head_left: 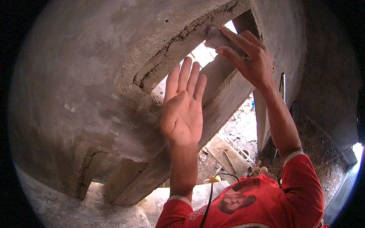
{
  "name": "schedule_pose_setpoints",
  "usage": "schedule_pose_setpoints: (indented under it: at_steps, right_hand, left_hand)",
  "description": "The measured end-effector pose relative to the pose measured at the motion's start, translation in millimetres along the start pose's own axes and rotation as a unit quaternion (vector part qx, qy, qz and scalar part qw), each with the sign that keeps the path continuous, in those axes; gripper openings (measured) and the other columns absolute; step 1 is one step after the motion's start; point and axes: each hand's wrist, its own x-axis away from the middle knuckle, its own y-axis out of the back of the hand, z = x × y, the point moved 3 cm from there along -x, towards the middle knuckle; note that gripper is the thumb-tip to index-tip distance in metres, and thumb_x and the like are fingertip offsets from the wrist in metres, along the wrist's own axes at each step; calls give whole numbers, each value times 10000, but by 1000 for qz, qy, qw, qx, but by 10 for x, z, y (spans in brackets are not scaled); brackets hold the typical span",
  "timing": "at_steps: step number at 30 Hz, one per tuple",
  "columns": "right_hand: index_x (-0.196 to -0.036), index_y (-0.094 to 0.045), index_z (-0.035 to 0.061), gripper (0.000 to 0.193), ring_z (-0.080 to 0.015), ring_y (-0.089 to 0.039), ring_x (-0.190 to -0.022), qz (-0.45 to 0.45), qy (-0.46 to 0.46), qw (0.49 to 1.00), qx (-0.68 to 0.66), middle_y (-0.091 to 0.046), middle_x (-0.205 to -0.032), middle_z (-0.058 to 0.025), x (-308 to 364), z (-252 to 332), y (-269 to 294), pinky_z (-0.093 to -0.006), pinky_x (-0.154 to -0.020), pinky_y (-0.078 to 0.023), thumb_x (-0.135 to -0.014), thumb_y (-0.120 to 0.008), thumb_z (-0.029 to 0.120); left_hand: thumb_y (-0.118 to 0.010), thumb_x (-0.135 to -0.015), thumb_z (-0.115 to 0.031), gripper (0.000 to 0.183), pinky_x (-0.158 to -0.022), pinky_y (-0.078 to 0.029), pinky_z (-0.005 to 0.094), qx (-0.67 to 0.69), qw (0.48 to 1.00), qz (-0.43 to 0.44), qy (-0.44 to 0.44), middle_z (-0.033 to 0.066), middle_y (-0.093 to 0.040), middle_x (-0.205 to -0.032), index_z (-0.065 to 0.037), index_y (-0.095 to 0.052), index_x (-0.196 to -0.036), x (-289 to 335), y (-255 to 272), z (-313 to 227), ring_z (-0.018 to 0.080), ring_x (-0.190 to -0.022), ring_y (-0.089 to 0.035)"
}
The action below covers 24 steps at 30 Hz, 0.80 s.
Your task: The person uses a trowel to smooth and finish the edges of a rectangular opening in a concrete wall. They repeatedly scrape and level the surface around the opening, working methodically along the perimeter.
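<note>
My right hand (251, 57) grips a small grey float block (217, 37) and presses it against the upper corner of a window opening (207, 57) in a grey plastered wall (87, 79). My left hand (184, 108) is raised in front of the opening with its palm toward me and its fingers spread, holding nothing. It hovers beside a cement-smeared board (224, 98) set along the edge of the opening. I cannot tell whether the left hand touches the board. Rough, fresh mortar (178, 41) lines the opening's edge.
Through and below the opening lies rubble-strewn ground (243, 129) with loose planks (228, 154). A dark wall (327, 87) rises on the right. A black cable (210, 199) runs over my red shirt (262, 205). A pale cement ledge (76, 209) sits at lower left.
</note>
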Motion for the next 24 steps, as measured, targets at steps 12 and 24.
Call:
schedule_pose_setpoints:
  at_steps: [12,24]
  right_hand:
    - [-1406,-694,297,568,-177,-675,-783,17,-41,998,-33,-693,-929,-23,-120,-9,48,-381,-666,-584,-878,-806,471]
    - [-1417,-684,240,576,-200,-687,-789,44,12,999,12,-685,-910,-3,-77,205,-22,-381,-655,-584,-881,-817,402]
  left_hand:
    - [-572,-936,-268,843,-1300,-156,558,-27,999,-31,-16,292,-212,-1697,103,-215,-1603,-103,-122,62,428,-1590,-190]
    - [-530,-962,-180,745,-1294,-197,527,29,999,-23,-14,273,-321,-1650,106,-245,-1588,-124,-99,90,375,-1570,-271]
